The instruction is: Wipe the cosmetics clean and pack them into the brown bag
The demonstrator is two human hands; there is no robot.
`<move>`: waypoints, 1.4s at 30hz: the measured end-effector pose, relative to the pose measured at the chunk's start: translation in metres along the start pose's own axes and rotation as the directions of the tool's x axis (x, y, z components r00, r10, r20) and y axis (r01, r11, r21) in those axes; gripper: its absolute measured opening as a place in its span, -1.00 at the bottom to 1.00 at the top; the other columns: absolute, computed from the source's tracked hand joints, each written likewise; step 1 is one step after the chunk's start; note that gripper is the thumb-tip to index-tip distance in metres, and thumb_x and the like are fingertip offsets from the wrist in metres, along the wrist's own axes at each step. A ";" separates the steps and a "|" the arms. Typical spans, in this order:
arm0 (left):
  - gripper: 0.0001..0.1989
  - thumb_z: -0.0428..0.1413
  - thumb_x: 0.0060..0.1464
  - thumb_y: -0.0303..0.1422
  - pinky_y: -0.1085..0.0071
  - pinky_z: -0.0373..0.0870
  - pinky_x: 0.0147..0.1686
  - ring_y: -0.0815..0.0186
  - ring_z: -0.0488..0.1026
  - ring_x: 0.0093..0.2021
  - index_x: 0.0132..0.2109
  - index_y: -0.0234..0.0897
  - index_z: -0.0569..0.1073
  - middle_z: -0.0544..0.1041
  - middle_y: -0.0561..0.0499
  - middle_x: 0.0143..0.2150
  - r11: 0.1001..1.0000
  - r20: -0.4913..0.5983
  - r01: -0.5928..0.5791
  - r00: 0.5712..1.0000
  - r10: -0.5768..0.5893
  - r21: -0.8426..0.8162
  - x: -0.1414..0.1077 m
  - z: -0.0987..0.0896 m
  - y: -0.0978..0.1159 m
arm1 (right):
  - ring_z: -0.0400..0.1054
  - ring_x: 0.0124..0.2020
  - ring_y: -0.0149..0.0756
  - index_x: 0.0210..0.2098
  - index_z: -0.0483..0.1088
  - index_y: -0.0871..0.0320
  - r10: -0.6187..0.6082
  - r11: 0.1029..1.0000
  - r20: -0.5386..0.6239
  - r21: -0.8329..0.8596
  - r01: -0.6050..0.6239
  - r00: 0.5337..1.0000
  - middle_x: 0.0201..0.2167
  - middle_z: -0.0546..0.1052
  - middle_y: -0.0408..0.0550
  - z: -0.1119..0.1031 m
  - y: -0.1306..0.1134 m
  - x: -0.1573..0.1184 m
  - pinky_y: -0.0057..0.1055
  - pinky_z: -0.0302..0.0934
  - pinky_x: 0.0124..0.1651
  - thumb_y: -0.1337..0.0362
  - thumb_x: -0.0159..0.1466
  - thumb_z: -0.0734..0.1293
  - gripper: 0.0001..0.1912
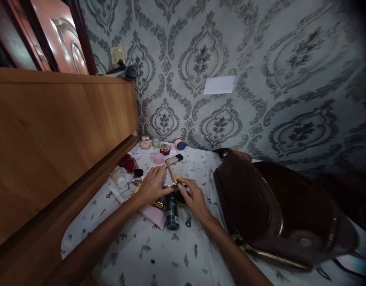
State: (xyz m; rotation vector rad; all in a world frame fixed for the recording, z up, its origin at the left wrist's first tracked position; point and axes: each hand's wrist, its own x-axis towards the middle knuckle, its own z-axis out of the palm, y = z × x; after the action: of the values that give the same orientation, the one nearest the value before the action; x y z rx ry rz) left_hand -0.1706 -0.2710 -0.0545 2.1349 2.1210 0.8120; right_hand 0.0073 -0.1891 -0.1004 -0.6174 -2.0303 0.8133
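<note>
Currently in the left hand point(153, 186), grasped between thumb and fingers: one glittery, gold-edged box point(168, 178). Right hand point(196, 197): fingertips at the box's near right edge; whether they pinch it, I cannot tell from where I stand. Just below the hands, between them: one dark green bottle point(172, 214), lying. Beneath the left wrist: one pink tube point(155, 215). Beyond the left fingers: one pink jar point(158, 158). Left of that hand: one cream tube point(118, 177). Right of the right hand: one brown bag point(245, 198).
</note>
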 end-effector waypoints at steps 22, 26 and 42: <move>-0.10 0.30 -0.06 -0.16 0.08 0.18 0.26 -0.03 0.22 0.31 0.35 -0.26 0.10 0.26 -0.26 0.32 0.971 0.315 -0.057 0.940 0.131 -0.232 0.010 0.003 -0.046 | 0.31 0.13 -0.05 0.13 0.35 0.10 -0.152 0.969 -0.007 -0.196 0.148 0.988 0.03 0.52 0.08 0.027 0.005 -0.012 -0.01 0.26 0.17 0.21 0.40 0.21 -0.66; -0.04 0.31 -0.08 -0.23 0.07 0.10 0.32 -0.03 0.16 0.35 0.38 -0.34 0.04 0.17 -0.32 0.38 0.962 0.280 -0.020 0.955 0.099 -0.272 0.005 0.007 -0.050 | 0.33 0.12 -0.07 0.11 0.35 0.11 -0.095 0.981 -0.012 -0.172 0.092 0.995 0.04 0.51 0.09 0.025 0.002 -0.013 -0.04 0.26 0.16 0.16 0.41 0.20 -0.66; -0.08 0.32 -0.05 -0.28 0.05 0.25 0.22 -0.02 0.27 0.27 0.37 -0.20 0.02 0.30 -0.25 0.27 0.942 -0.015 -0.204 0.978 0.208 -0.267 -0.010 0.019 -0.020 | 0.40 0.07 -0.06 0.25 0.25 0.10 0.064 0.997 -0.127 -0.031 -0.068 0.990 0.10 0.50 0.09 0.026 -0.013 -0.020 -0.06 0.23 0.15 0.06 0.33 0.26 -0.46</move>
State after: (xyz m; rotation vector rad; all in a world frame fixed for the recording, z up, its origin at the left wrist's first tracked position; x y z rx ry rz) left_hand -0.1815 -0.2722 -0.0813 2.2286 1.6840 1.0321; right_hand -0.0060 -0.2194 -0.1122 -0.7409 -1.9211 0.7588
